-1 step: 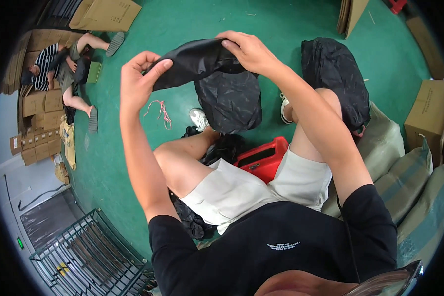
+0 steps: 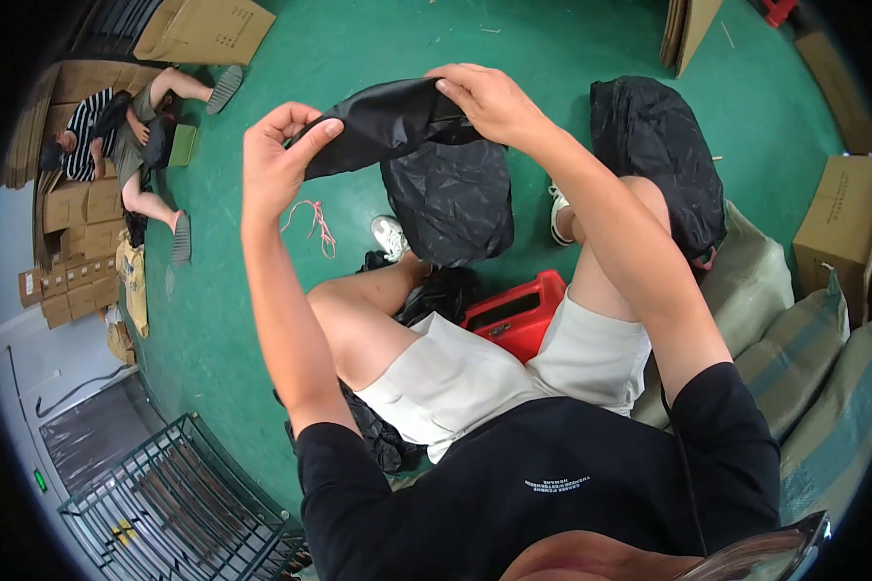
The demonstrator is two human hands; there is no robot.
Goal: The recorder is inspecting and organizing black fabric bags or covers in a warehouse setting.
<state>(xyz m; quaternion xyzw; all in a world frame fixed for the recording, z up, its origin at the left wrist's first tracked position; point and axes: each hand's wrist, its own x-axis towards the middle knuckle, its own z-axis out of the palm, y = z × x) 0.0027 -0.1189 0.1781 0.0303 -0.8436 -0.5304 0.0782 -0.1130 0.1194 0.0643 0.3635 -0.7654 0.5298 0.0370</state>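
Note:
Stretched between my raised hands is a black fabric piece [image 2: 378,120], smooth and slightly shiny, with a fold or opening near its right end. My left hand [image 2: 286,155] pinches its left end, thumb on top. At the upper right end, my right hand [image 2: 484,100] grips the edge between thumb and fingers. Below the cloth, a black fabric bundle [image 2: 448,203] lies on the floor between my feet, partly covered by the held piece. Another black bundle [image 2: 657,160] rests beyond my right knee.
A red plastic stool [image 2: 523,315] is between my legs. Pink string [image 2: 320,229] lies on the green floor. Stuffed woven sacks [image 2: 794,339] and a carton [image 2: 836,223] stand at right. Another person [image 2: 116,131] sits among cartons at far left, near a metal rack [image 2: 174,504].
My left hand and the left end of the black fabric piece have shifted slightly to the right. My right hand stays almost where it was.

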